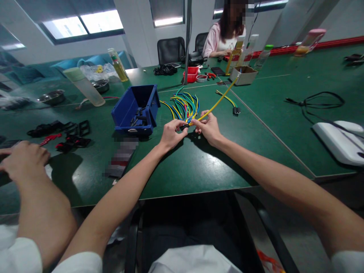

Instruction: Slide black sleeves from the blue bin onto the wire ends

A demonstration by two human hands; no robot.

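My left hand (171, 135) pinches a small black connector (184, 126) just above the green table (199, 167). Close beside it, my right hand (209, 127) grips a long yellow wire (218, 99) near its end, right at the connector. The yellow wire runs up and away to the right. Just behind both hands lies a bundle of yellow, green and blue wires (184, 104). Fingers of both hands are closed.
A blue plastic bin (136, 110) with black parts stands left of the wires. Black and red plastic parts (66, 136) lie farther left, by a co-worker's hand (24, 157). Another person sits at the far end. A cardboard box (243, 74), bottles, and a black cable (315, 101) lie around.
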